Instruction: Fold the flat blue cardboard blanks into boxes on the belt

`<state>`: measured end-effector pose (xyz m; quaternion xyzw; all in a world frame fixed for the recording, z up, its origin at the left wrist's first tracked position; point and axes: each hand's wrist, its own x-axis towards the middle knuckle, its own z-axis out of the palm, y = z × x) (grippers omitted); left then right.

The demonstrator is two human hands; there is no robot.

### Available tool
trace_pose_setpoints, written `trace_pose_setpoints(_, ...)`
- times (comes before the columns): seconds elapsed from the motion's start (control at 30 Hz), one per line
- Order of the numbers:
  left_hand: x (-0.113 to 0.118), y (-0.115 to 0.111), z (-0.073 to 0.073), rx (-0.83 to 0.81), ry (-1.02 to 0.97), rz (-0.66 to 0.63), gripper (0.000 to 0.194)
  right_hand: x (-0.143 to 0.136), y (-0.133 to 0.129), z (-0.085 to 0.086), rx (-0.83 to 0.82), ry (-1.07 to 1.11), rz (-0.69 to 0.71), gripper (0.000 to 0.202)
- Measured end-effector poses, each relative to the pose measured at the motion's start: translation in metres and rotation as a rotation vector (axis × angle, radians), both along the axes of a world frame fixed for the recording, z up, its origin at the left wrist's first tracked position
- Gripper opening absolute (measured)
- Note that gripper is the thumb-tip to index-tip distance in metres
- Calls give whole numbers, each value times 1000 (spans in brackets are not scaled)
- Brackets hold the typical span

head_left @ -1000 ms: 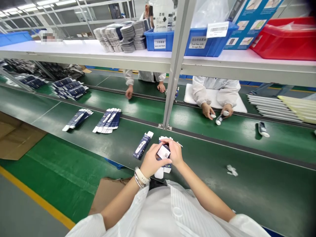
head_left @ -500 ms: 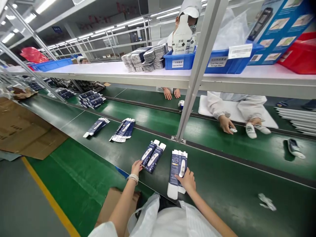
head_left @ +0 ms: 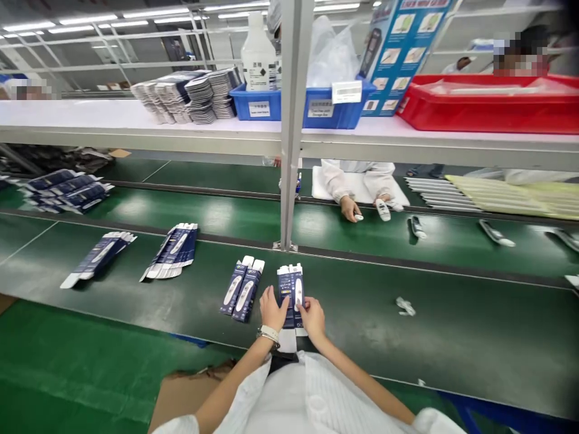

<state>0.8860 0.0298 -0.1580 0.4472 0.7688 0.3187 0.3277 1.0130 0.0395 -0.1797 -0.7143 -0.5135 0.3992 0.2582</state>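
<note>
A flattened blue-and-white carton (head_left: 284,283) with a white device printed on it lies on the green bench in front of me. My right hand (head_left: 313,316) grips its right edge, thumb on the printed face. At the carton's left side is my left hand (head_left: 272,310), fingers apart, its thumb touching the printed face. Just left of that hand, two formed cartons (head_left: 246,292) lie side by side with their top flaps open. Further left are a fanned stack of flat cartons (head_left: 176,247) and another flat stack (head_left: 97,256).
A metal post (head_left: 292,132) rises beyond the bench, supporting a shelf (head_left: 113,132) with blue bins (head_left: 260,105) and a red tray (head_left: 488,111). Across the conveyor, a co-worker's hands (head_left: 350,208) handle white devices. A crumpled white scrap (head_left: 406,306) lies right of me.
My view has swung right. The left hand has left the two formed cartons and come over to the flat carton, where the right hand stays.
</note>
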Motion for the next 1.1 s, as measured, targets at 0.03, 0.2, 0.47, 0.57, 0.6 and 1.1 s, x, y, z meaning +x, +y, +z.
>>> trace_pose_setpoints(0.03,7,4,1,-33,-29,5,68,0,-1,4,23,47,-23,18)
trace_pose_setpoints(0.2,12,14,32,-130,-270,-121,68,-2,-5,32,148,331,0,26)
trace_pose_setpoints(0.47,-1,3,102,74,-486,-385,73,15,-2,99,100,701,541,35)
trace_pose_setpoints(0.57,0,-3,120,83,-461,-373,74,30,10,118,61,800,789,55)
trace_pose_setpoints(0.6,1,-5,125,80,-459,-382,73,35,15,122,44,855,793,63)
trace_pose_setpoints(1.1,12,-4,139,71,-443,-527,39,14,29,153,229,860,98,39)
